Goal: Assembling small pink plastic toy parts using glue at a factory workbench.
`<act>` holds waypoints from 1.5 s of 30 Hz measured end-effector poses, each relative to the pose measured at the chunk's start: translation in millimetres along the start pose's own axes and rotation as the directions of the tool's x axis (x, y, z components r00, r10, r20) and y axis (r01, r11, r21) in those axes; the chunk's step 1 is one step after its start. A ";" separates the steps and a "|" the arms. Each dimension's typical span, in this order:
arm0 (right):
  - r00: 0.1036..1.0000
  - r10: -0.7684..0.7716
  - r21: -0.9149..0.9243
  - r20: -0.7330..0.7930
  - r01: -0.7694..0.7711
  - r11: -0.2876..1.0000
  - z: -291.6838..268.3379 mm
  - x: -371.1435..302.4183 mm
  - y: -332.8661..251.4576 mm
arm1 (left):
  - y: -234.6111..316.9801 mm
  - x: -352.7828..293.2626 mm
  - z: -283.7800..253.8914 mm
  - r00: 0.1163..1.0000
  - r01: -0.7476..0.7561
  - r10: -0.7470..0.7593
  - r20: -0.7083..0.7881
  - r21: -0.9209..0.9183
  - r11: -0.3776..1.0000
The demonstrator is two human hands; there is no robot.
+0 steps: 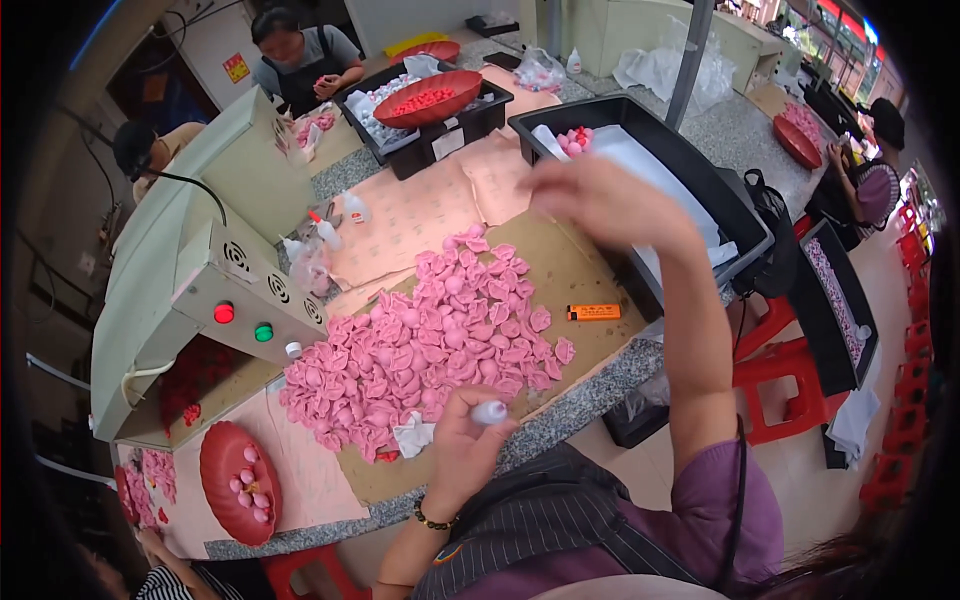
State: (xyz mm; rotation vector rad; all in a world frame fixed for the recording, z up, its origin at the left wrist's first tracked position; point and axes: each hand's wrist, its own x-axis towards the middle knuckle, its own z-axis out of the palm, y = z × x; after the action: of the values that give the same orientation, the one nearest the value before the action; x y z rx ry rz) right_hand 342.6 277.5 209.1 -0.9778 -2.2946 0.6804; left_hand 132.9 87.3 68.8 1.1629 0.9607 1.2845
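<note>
- Far left, a red oval dish point(238, 482) sits on the counter with a few finished pink balls in it.
- In front of me the heap of pink petal pieces point(425, 345) covers the brown board, untouched for now.
- My left hand point(462, 440) is clenched around a small white glue bottle point(489, 412), nozzle toward the pile's near edge.
- My right hand point(600, 205) is stretched out over the black bin point(700, 175), blurred; I can't tell whether it grips anything.
- My read: I'm between pieces, dropping off or fetching at the bin. Next calls for bringing a piece to the glue tip, steadily.
</note>
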 end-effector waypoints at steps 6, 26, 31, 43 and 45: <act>0.945 0.325 -0.492 -0.036 -0.299 0.818 -52.6 64.2 242.3 | -44.0 -30.1 -8.5 0.975 0.084 -0.093 0.202 0.056 0.995; 0.917 0.135 0.103 -0.375 -0.103 0.989 52.2 76.7 299.2 | -82.1 -42.3 -28.1 0.988 0.057 -0.084 0.129 0.201 0.978; 0.960 0.055 -0.133 -0.274 -0.094 0.987 62.2 105.0 311.2 | -81.3 -39.9 -26.4 0.990 0.025 -0.057 0.129 0.237 0.971; 0.906 0.352 -0.532 -0.236 -0.423 0.734 43.3 80.9 271.0 | -71.4 -38.1 -20.4 0.990 0.022 -0.055 0.130 0.241 0.970; 0.887 0.373 -0.466 -0.273 -0.461 0.755 48.0 73.2 269.3 | -63.0 -38.2 -19.5 0.985 0.135 -0.134 0.109 -0.008 0.991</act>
State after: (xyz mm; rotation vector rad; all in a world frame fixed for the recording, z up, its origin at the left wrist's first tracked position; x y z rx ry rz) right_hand 398.2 485.5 25.2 -1.7739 -2.1600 0.1072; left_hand 123.0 55.8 0.1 1.1249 0.9315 1.1081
